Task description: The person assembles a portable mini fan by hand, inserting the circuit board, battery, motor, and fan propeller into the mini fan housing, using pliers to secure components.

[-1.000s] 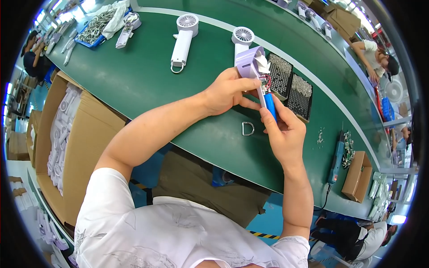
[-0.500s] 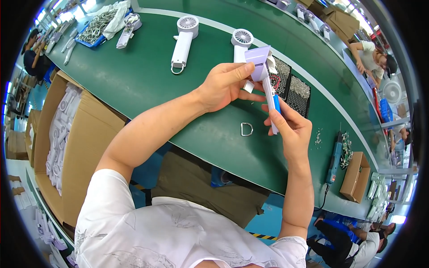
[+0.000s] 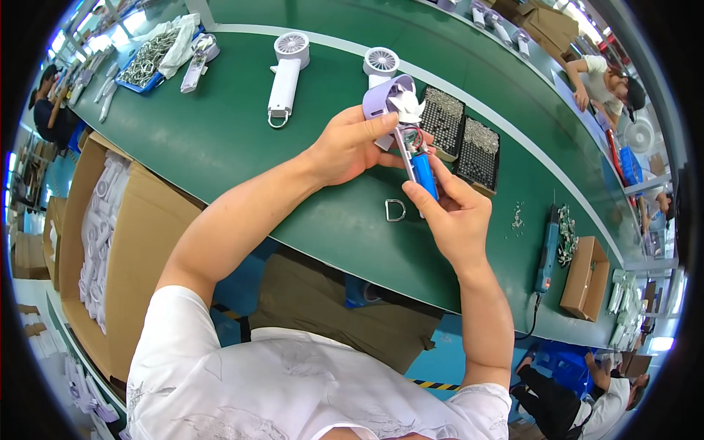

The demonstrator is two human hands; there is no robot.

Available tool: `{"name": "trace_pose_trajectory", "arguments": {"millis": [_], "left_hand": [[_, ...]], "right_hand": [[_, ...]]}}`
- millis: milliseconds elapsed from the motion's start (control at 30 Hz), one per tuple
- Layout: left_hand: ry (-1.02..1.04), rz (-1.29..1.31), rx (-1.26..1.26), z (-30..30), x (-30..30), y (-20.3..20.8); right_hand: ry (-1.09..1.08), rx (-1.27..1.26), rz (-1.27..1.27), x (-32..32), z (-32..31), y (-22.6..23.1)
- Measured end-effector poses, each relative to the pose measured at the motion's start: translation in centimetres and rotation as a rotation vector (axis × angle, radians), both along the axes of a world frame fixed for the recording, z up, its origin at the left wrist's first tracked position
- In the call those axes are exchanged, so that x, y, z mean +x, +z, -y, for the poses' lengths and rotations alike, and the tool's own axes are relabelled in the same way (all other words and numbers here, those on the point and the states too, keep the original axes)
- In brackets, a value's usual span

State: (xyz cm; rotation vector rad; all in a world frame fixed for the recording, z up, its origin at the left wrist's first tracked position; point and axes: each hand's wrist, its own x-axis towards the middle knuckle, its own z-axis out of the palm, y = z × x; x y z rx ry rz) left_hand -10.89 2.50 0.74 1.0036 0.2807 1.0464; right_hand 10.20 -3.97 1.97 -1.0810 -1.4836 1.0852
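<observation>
Room: blue floor (image 3: 444, 350) at lower centre; co-workers (image 3: 50, 117) at the left and right edges. Counter (image 3: 220, 139): green, crossing the frame from upper left to lower right. Cardboard box (image 3: 158, 249): at left, filled with white parts. Left grip (image 3: 348, 147): closed around the purple head of the opened fan (image 3: 376, 99), centre of frame. Right grip (image 3: 456, 216): closed on its handle, by the blue cylinder (image 3: 423, 176). Screwdriver (image 3: 547, 257): lying at right. Metal ring (image 3: 395, 210): flat below the fan.
</observation>
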Motion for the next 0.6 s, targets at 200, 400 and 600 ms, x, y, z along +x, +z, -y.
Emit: {"name": "trace_pose_trajectory", "arguments": {"millis": [200, 400, 600], "left_hand": [[-0.015, -0.075, 0.066, -0.3, -0.3, 0.1], [0.12, -0.167, 0.151, -0.5, -0.4, -0.3], [0.093, -0.175, 0.173, -0.1, -0.3, 0.5]], "right_hand": [[-0.047, 0.109, 0.102, 0.1, -0.2, -0.3], [-0.083, 0.369, 0.307, -0.3, 0.0, 0.5], [-0.104, 0.563, 0.336, -0.3, -0.1, -0.2]]}}
